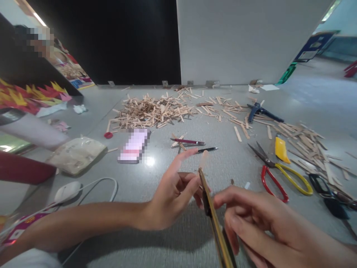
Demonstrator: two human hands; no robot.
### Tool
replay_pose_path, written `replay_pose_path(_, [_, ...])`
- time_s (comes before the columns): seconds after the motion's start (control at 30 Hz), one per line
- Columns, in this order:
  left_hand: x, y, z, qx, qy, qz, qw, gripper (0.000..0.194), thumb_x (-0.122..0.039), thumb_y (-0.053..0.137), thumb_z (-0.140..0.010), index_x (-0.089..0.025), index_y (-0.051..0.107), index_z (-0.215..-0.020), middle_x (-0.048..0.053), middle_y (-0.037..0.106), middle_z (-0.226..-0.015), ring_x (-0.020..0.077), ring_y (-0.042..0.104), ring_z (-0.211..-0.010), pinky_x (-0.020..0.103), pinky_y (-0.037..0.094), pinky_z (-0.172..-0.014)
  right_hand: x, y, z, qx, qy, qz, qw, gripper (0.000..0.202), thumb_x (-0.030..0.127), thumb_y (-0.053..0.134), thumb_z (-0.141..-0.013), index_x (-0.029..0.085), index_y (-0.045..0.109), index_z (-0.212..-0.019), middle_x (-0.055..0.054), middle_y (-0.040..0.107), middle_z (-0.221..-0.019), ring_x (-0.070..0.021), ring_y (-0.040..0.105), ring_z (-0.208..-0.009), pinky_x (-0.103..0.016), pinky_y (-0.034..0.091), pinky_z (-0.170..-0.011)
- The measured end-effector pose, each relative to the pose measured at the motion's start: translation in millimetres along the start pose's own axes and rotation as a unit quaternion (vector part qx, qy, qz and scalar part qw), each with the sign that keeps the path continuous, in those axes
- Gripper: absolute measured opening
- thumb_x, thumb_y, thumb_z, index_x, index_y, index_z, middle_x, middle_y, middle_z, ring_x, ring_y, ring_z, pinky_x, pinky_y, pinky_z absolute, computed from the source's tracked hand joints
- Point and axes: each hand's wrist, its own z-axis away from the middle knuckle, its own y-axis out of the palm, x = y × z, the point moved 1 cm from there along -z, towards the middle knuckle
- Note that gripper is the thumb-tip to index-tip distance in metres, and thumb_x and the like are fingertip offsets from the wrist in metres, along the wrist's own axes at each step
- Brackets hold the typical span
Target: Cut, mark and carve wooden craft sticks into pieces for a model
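A long narrow gold-and-black piece is seen almost edge-on, running from between my hands down to the bottom edge; its kind cannot be made out. My left hand pinches its far end between thumb and bent fingers, with the index finger stretched forward. At that far end a pale, round-ended wooden stick sticks out, slightly blurred. My right hand is at the piece's right side, its index fingertip close to or touching the dark part. Its fingers are loosely bent and apart.
Beyond my hands lie two pens and a heap of wooden sticks. Red-and-yellow-handled scissors, a yellow cutter and blue-handled pliers are rightward. Leftward are a phone, a plastic bag and a mouse.
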Motion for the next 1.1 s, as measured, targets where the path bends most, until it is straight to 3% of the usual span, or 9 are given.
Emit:
replay_pose_path(0.23, [-0.1,-1.1,3.8,-0.004,-0.003,-0.040,0.999,0.072,-0.053,0.070,-0.104,-0.017,0.033,-0.155,0.002,0.076,-0.077,0.0135,0.073,-0.061,0.022,0.061,-0.061,-4.1,1.5,0.5,0.000,-0.011,-0.006,1.000,0.033,0.058,0.064,-0.099,0.027,0.065,-0.110,0.005,0.057,-0.067,-0.0097,0.045,-0.048,-0.021,0.036,-0.045])
replay_pose_path(0.37, [-0.3,-0.5,5.2,0.006,0.003,-0.068,0.998,0.074,-0.055,0.067,-0.105,-0.015,0.032,-0.156,0.002,0.075,-0.076,0.0152,0.073,-0.063,0.025,0.061,-0.063,-10.6,-1.3,3.4,-0.014,0.001,-0.012,1.000,0.042,0.065,0.052,-0.106,0.026,0.063,-0.114,0.005,0.057,-0.068,-0.0074,0.040,-0.046,-0.020,0.033,-0.044])
replay_pose_path(0.5, [-2.2,-0.2,3.7,0.009,0.005,-0.089,0.996,0.074,-0.054,0.065,-0.106,-0.014,0.030,-0.157,0.002,0.074,-0.075,0.0160,0.073,-0.065,0.025,0.061,-0.062,-11.8,-4.4,4.9,-0.036,-0.005,0.007,0.999,0.047,0.069,0.045,-0.107,0.027,0.063,-0.115,0.004,0.061,-0.073,-0.0075,0.043,-0.046,-0.020,0.036,-0.043])
replay_pose_path(0.67, [2.6,-2.4,5.4,-0.006,0.012,-0.156,0.988,0.070,-0.047,0.062,-0.108,-0.016,0.030,-0.161,0.004,0.078,-0.081,0.0165,0.073,-0.065,0.025,0.058,-0.060,-2.8,-6.0,2.6,-0.083,-0.025,0.049,0.995,0.050,0.070,0.048,-0.103,0.025,0.069,-0.102,0.002,0.061,-0.065,-0.0127,0.052,-0.049,-0.024,0.045,-0.047])
replay_pose_path(0.8, [5.5,-2.3,8.7,-0.019,0.034,-0.238,0.970,0.062,-0.041,0.063,-0.106,-0.020,0.039,-0.159,0.001,0.077,-0.077,0.0172,0.074,-0.069,0.026,0.056,-0.065,-9.2,-5.6,-4.8,-0.083,-0.019,0.080,0.993,0.037,0.056,0.067,-0.097,0.025,0.070,-0.118,-0.002,0.072,-0.080,-0.0175,0.069,-0.068,-0.025,0.056,-0.060])
replay_pose_path(0.87, [3.3,-1.4,8.0,-0.005,0.021,-0.239,0.971,0.061,-0.041,0.063,-0.106,-0.022,0.039,-0.159,0.002,0.079,-0.083,0.0174,0.074,-0.072,0.026,0.055,-0.064,-16.5,-6.3,-9.9,-0.068,-0.015,0.099,0.993,0.027,0.046,0.063,-0.101,0.024,0.070,-0.116,-0.001,0.073,-0.080,-0.0154,0.069,-0.064,-0.024,0.056,-0.058])
replay_pose_path(0.93, [-1.3,-0.8,4.5,0.020,-0.007,-0.231,0.973,0.060,-0.040,0.063,-0.105,-0.023,0.040,-0.158,0.003,0.078,-0.087,0.0172,0.073,-0.073,0.024,0.052,-0.060,-21.8,-9.7,-15.0,-0.093,-0.047,0.172,0.980,0.023,0.038,0.054,-0.106,0.025,0.072,-0.105,0.000,0.073,-0.076,-0.0150,0.067,-0.060,-0.025,0.053,-0.055])
replay_pose_path(1.0, [-6.5,-1.1,-0.9,0.044,-0.038,-0.225,0.973,0.057,-0.034,0.067,-0.100,-0.022,0.046,-0.152,0.003,0.077,-0.090,0.0159,0.070,-0.074,0.023,0.051,-0.061,-24.4,-15.3,-19.7,-0.141,-0.109,0.281,0.943,0.026,0.031,0.049,-0.106,0.025,0.073,-0.098,-0.003,0.075,-0.079,-0.0187,0.071,-0.067,-0.029,0.055,-0.059])
replay_pose_path(1.1, [-10.8,-2.9,-7.7,0.064,-0.064,-0.207,0.974,0.056,-0.023,0.071,-0.091,-0.023,0.051,-0.144,0.004,0.074,-0.102,0.0141,0.067,-0.077,0.024,0.051,-0.066,-28.7,-23.6,-25.1,-0.157,-0.155,0.384,0.896,0.026,0.021,0.049,-0.105,0.024,0.074,-0.102,-0.006,0.080,-0.090,-0.0230,0.077,-0.081,-0.032,0.057,-0.070])
